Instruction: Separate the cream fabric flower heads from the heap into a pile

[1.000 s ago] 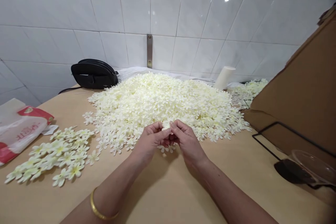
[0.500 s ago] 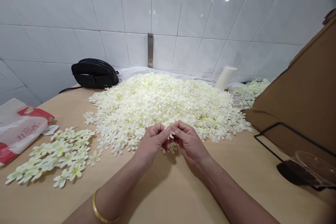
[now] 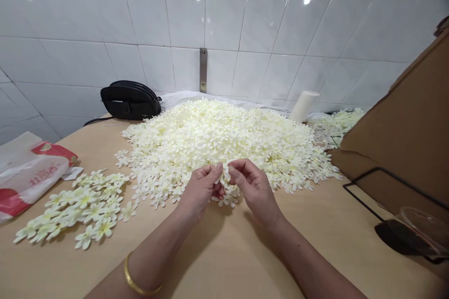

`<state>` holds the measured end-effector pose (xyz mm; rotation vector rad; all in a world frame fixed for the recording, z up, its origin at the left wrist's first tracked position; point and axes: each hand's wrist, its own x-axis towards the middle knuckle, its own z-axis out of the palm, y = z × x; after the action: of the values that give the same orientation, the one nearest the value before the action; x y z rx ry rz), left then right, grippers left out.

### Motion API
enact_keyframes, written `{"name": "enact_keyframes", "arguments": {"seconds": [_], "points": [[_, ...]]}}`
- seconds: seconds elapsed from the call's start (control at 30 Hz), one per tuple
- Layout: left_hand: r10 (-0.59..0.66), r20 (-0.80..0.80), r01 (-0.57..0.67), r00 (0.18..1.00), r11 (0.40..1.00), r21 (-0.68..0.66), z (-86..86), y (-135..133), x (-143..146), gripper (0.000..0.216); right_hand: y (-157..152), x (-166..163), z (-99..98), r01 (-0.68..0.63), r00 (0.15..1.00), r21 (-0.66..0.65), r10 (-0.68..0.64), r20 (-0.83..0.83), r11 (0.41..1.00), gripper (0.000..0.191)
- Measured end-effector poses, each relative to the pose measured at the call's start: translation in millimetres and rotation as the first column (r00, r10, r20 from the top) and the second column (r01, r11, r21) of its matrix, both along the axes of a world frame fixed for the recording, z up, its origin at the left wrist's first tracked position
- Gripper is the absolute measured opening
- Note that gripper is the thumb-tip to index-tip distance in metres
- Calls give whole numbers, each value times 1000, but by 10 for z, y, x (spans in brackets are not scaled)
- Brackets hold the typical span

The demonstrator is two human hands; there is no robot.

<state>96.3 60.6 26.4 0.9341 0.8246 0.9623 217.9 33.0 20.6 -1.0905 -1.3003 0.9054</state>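
A big heap of cream cloth flowers (image 3: pixel 224 138) covers the middle of the tan table (image 3: pixel 217 252). Just in front of its near edge, my left hand (image 3: pixel 201 189) and my right hand (image 3: pixel 252 187) meet, fingertips pinched on one small cream flower (image 3: pixel 224 175) held between them. A few loose flowers lie under my hands. A gold bangle is on my left wrist. To the left lies a smaller spread of flowers with yellow centres (image 3: pixel 75 205).
A black bag (image 3: pixel 129 100) sits at the back left by the tiled wall. A red and white plastic bag (image 3: pixel 30 175) lies at the left edge. A white roll (image 3: pixel 303 105) stands behind the heap. A brown cardboard box (image 3: pixel 403 126), a black wire frame and a clear cup (image 3: pixel 421 231) are at the right.
My hands have stayed together at the heap's front edge, lifting slightly, with the fingers shifting on the flower. The view has tilted a little.
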Motion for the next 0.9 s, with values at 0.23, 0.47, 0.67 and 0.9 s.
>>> {"name": "enact_keyframes", "arguments": {"seconds": [0.23,0.47,0.67,0.9], "points": [[-54,35,56,998,996,-65,-30,-10,21,31,39,16,-29,56,998,-12,-56,16,998,15],[125,86,-114,988,986,-125,19,63,-51,30,90,117,-43,64,989,-108,-77,-124,992,17],[328,134,-315,935,943,-112,93,174,-166,30,123,93,-94,273,836,258,-361,413,927,14],[315,150,-303,937,948,-93,95,177,-173,30,221,12,-190,42,358,551,-528,771,833,17]]}}
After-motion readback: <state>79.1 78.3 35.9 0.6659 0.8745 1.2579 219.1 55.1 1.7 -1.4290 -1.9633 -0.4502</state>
